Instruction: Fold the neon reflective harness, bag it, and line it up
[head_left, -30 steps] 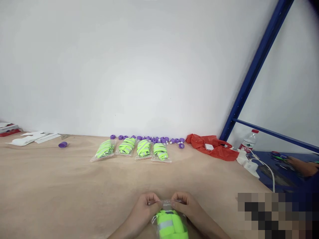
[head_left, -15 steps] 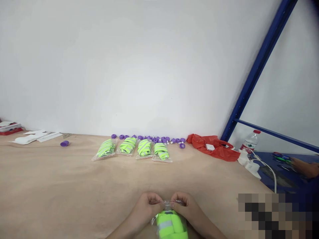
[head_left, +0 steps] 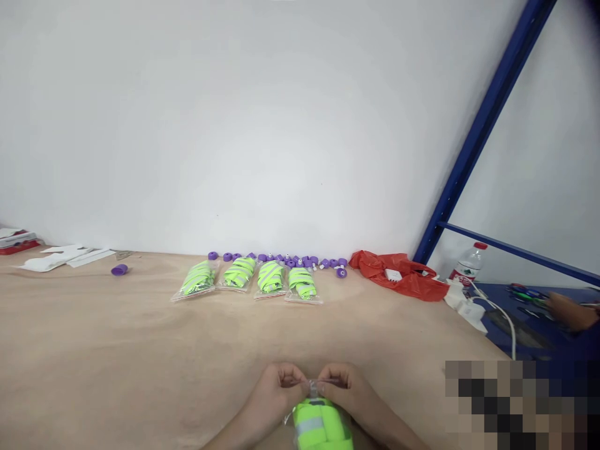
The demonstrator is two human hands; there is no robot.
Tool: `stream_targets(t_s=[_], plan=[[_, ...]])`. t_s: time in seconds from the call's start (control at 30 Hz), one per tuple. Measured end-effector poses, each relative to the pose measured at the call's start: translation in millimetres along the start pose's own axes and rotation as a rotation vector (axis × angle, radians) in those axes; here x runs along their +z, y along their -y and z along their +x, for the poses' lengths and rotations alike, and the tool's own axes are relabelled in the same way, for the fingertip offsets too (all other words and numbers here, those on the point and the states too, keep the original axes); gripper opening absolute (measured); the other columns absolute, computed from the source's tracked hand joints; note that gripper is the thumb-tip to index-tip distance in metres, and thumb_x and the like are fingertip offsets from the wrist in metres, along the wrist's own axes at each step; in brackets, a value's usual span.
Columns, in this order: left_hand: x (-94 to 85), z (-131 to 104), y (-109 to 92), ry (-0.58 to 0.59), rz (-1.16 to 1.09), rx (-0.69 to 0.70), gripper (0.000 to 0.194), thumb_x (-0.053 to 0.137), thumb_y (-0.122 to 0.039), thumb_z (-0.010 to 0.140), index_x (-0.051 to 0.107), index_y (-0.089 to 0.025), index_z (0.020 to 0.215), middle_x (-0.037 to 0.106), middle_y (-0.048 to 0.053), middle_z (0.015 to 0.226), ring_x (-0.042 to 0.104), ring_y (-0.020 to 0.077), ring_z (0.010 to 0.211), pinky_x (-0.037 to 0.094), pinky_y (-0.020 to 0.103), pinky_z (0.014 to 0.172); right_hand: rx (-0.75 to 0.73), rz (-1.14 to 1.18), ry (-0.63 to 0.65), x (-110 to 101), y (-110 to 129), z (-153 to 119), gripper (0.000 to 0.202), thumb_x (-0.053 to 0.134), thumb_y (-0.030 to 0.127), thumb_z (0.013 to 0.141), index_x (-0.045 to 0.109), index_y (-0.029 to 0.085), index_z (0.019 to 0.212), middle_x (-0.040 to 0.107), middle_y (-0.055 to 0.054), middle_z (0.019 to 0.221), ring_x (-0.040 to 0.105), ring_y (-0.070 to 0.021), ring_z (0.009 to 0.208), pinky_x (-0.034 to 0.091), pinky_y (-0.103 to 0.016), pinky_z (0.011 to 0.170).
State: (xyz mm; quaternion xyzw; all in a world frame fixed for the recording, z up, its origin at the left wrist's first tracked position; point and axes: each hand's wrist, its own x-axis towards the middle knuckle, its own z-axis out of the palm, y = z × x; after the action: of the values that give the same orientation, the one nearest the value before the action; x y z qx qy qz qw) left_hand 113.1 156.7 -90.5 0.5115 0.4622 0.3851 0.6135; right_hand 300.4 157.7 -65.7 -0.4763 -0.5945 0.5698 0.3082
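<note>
Pinching clear bag mouth, left hand and right hand close fingers over green vest; four packed bags lie behind, this seal apparently unfinished.

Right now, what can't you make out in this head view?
- Clear plastic bag holding a folded neon-green reflective item: lower part cut off by the bottom edge.
- Bag's top edge: covered by the left hand and right hand pinching it.
- Bottom right corner: pixelated block hides what is there.
- Small purple caps along the wall: too small to count.
</note>
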Motion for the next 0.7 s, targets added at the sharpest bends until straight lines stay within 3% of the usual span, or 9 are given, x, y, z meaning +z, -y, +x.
stream_targets(t_s=[0.23, 0.47, 0.7], plan=[[0.6, 1, 0, 0.03, 0.035, -0.017, 0.048, 0.083, -0.057, 0.061, 0.065, -0.012, 0.063, 0.06, 0.001, 0.06, 0.047, 0.0117, 0.057, 0.033, 0.025, 0.056, -0.001, -0.001, -0.043, 4, -1, 0, 0.029, 0.069, 0.043, 0.068, 0.061, 0.016, 0.063, 0.053, 0.001, 0.061, 0.043, -0.0115, 0.06, 0.031, -0.024, 0.055], [2.8, 0, 5, -0.005, -0.005, 0.011, 0.047, 0.084, -0.055, 0.059, 0.064, -0.013, 0.063, 0.059, 0.0, 0.06, 0.046, 0.0119, 0.057, 0.034, 0.025, 0.056, -0.025, -0.009, -0.055, 3, -19, 10, 0.032, 0.071, 0.046, 0.066, 0.06, 0.016, 0.061, 0.049, 0.003, 0.057, 0.04, -0.0105, 0.057, 0.032, -0.024, 0.056], [1.9, -3, -9, -0.067, -0.035, 0.01, 0.045, 0.084, -0.053, 0.057, 0.063, -0.014, 0.062, 0.058, 0.0, 0.057, 0.047, 0.0125, 0.056, 0.035, 0.026, 0.056, -0.031, 0.157, -0.063, -5, -11, 4, 0.041, 0.071, 0.056, 0.073, 0.057, 0.018, 0.068, 0.048, 0.005, 0.058, 0.037, -0.0094, 0.055, 0.027, -0.023, 0.053]])
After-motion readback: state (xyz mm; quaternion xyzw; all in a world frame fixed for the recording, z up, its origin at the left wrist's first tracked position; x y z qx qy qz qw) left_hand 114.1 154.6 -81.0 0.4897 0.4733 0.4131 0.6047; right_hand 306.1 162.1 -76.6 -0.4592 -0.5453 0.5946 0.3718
